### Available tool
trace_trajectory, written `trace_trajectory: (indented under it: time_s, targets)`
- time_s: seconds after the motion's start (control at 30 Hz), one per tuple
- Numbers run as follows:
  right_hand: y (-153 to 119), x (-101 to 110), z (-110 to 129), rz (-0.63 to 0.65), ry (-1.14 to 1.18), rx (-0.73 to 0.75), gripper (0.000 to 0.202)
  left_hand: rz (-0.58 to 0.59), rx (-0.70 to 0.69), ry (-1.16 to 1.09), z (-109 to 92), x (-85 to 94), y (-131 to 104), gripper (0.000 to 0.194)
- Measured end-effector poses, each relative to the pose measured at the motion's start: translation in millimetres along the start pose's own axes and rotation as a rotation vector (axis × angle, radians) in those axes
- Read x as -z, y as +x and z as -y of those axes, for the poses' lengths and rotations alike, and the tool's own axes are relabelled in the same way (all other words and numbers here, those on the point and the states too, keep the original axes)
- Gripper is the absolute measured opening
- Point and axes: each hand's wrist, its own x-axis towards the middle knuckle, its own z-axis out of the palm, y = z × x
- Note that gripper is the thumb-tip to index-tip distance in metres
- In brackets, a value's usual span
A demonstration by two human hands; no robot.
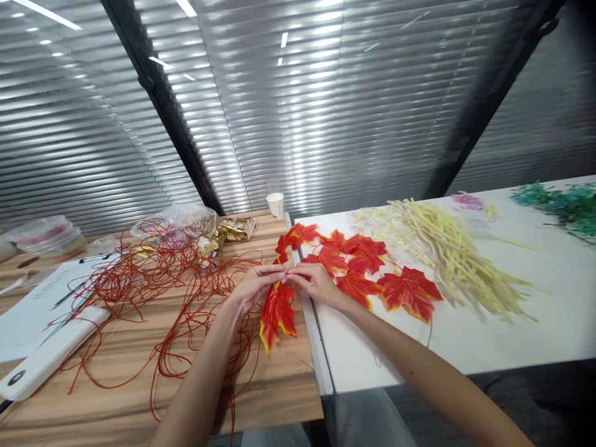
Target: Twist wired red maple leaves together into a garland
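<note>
My left hand (255,285) and my right hand (314,280) meet over the seam between the two tables, fingertips pinched together. Between them is a part of a garland of red and yellow maple leaves, its stem or string too small to make out. One leaf (278,315) hangs just below my fingers over the wooden table. More red leaves (357,282) lie on the white table to the right of my hands. A tangle of red cord (172,273) spreads over the wood beside my left hand.
A paper cup (275,205) stands at the back. Gold packets (237,228), plastic bags (189,218), lidded tubs (46,236), a clipboard (60,282) and a white device (56,354) are on the left. Pale yellow stems (465,254) and green foliage (563,205) lie on the right.
</note>
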Motion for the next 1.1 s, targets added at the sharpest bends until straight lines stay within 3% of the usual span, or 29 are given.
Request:
trace_trajectory:
  time_s: [0.77, 1.1]
  targets:
    - [0.9, 2.3, 3.4, -0.024, 0.065, -0.018, 0.021, -0.030, 0.014, -0.092, 4.8, -2.8, 2.3, 0.030]
    - [-2.6, 0.8, -3.4, -0.015, 0.043, -0.024, 0.022, 0.013, -0.023, -0.165, 11.8, -7.2, 0.0, 0.035]
